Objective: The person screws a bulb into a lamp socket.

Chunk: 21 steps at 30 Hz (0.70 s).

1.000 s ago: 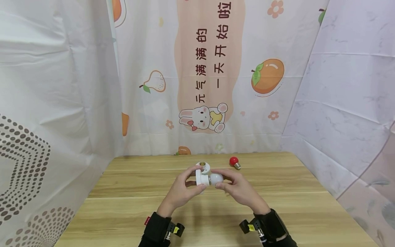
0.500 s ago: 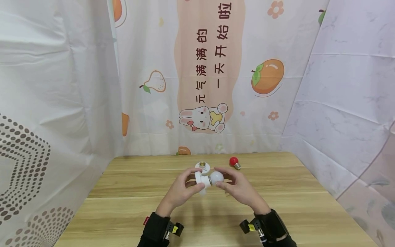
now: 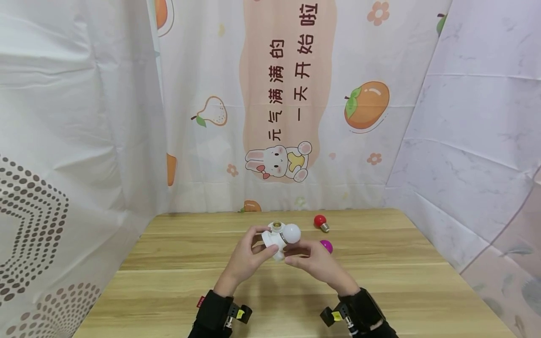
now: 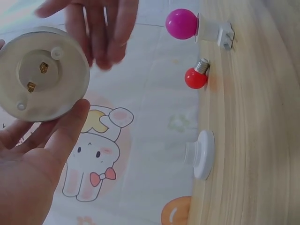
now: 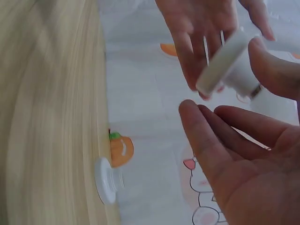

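The left hand [image 3: 248, 256] gripped a white lamp holder [image 3: 270, 239] with a white bulb [image 3: 291, 233] at its mouth; the right hand [image 3: 317, 263] waited loosely beside it.
In the head view, the left thumb and fingers clasped the holder above the table [image 3: 190, 263], the bulb tilted upward just beyond the right fingertips; a second holder [image 3: 276, 226] sat past both hands, a red bulb [image 3: 320, 219] and a magenta bulb [image 3: 327, 245] past the right. In the left wrist view, the held base showed brass contacts [image 4: 44, 68]. In the right wrist view, the right thumb and fingers were spread, seemingly holding nothing; I couldn't tell whether they touched the bulb. It could drop, I judged, if its thread were barely caught and the left hand tipped; a hard twist might spin the holder loose.
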Motion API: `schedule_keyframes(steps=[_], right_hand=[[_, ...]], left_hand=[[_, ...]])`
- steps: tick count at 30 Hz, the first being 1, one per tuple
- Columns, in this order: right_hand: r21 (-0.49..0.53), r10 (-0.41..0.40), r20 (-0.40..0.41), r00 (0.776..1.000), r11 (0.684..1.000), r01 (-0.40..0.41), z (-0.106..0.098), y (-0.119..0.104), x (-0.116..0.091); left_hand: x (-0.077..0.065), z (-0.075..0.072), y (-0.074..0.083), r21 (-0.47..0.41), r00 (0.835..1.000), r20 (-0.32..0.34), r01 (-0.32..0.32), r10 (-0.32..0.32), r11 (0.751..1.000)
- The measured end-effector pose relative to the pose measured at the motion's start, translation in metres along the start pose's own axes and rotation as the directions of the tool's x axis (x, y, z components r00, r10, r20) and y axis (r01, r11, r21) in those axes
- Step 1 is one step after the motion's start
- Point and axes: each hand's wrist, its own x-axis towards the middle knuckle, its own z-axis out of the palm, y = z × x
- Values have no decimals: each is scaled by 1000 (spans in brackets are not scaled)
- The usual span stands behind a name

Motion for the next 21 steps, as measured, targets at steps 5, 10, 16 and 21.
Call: schedule_keyframes(steps=[5,10,16,21], right_hand=[[47,13,-22,1000,999,-11,6,-1,0],[39,-1,-64,998,999,4,7,1,1],[39,-62,-80,995,997,65,6,3,1],[-35,-118,-76,990,993,116,5,7,3]], left_hand=[[1,4,-1,-22,1000,6,-5,5,1000],[1,5,-3,-14,1000,18,-9,9,1000],[1,3,-6,76,1000,2,1,-1,997],[1,1,-12,190,1000,-13,8,-6,982]])
